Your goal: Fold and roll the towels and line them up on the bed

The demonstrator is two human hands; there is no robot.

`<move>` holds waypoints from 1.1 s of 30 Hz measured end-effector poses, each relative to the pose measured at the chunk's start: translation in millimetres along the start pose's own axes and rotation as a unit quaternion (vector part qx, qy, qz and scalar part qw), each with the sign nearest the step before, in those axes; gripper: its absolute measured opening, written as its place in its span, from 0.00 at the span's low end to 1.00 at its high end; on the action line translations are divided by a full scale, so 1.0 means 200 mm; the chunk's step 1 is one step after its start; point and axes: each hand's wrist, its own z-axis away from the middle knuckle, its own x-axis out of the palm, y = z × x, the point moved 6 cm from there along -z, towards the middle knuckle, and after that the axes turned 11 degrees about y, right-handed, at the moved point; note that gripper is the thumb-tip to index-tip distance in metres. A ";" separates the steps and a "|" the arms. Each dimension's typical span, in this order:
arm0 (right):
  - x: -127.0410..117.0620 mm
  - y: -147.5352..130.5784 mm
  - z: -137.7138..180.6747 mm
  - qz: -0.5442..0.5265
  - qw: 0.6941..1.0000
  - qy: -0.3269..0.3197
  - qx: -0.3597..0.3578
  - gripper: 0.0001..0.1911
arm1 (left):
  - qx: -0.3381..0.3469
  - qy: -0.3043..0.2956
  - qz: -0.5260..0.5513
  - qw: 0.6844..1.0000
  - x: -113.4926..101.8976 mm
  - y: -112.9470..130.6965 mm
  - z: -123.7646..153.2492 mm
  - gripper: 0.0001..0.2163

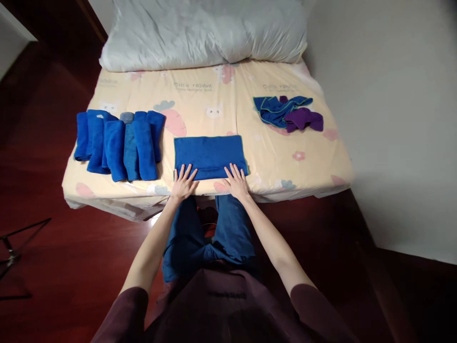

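A blue towel (210, 151) with a thin green edge lies spread in a wide rectangle near the front edge of the bed. Along its near side runs a narrow folded band. My left hand (183, 182) rests flat on the near left corner, fingers spread. On the near right part lies my right hand (236, 181), its fingers also stretched out. Several rolled blue towels (114, 147) sit side by side to the left. Off to the right, a crumpled blue cloth (273, 112) with green edging lies partly under a purple cloth (304, 119).
The bed (214, 119) has a pale yellow sheet with carrot and rabbit prints. A grey-white quilt (207, 33) lies across its far end. A wall (400, 119) stands along the right. Thin black stand legs (12, 257) show on the dark red floor at left.
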 end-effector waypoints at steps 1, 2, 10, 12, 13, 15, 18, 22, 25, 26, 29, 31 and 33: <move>-0.01 0.03 -0.01 -0.002 1.000 0.001 0.002 0.33 | -0.006 0.000 -0.002 1.000 -0.01 -0.03 0.00 0.30; -0.03 0.07 -0.02 -0.006 1.000 0.003 0.001 0.33 | -0.011 -0.001 -0.006 1.000 -0.02 -0.07 -0.01 0.31; -0.11 0.39 -0.03 -0.078 0.993 0.081 0.038 0.28 | -0.003 0.025 -0.018 1.000 -0.14 -0.25 0.02 0.30; -0.12 0.43 -0.03 -0.086 0.990 0.100 0.049 0.28 | 0.017 0.043 -0.012 0.999 -0.17 -0.26 0.03 0.27; -0.13 0.44 -0.02 -0.086 0.990 0.106 0.047 0.28 | 0.033 0.044 -0.006 0.998 -0.18 -0.26 0.03 0.26; -0.15 0.43 -0.02 -0.081 0.989 0.116 0.031 0.29 | 0.068 0.027 0.011 0.997 -0.18 -0.26 0.03 0.23; -0.15 0.40 -0.02 -0.091 0.991 0.098 -0.007 0.30 | 0.083 -0.015 0.037 0.996 -0.14 -0.27 0.03 0.20; -0.12 0.41 -0.03 -0.120 0.989 0.088 -0.013 0.27 | 0.028 0.022 0.039 0.999 -0.12 -0.34 0.01 0.21; -0.13 0.44 -0.05 -0.144 0.982 0.118 0.002 0.27 | 0.024 0.046 0.047 0.998 -0.12 -0.35 0.01 0.22; -0.13 0.44 -0.05 -0.154 0.980 0.126 0.006 0.27 | 0.026 0.048 0.051 0.997 -0.12 -0.35 0.01 0.22; -0.16 0.44 -0.04 -0.183 0.971 0.152 0.014 0.28 | 0.035 0.050 0.060 0.996 -0.15 -0.34 0.04 0.22; -0.18 0.44 0.00 -0.199 0.966 0.164 0.023 0.28 | 0.045 0.047 0.066 0.996 -0.18 -0.33 0.08 0.23; -0.19 0.45 0.06 -0.224 0.960 0.163 0.037 0.28 | 0.053 0.042 0.079 0.995 -0.21 -0.31 0.12 0.24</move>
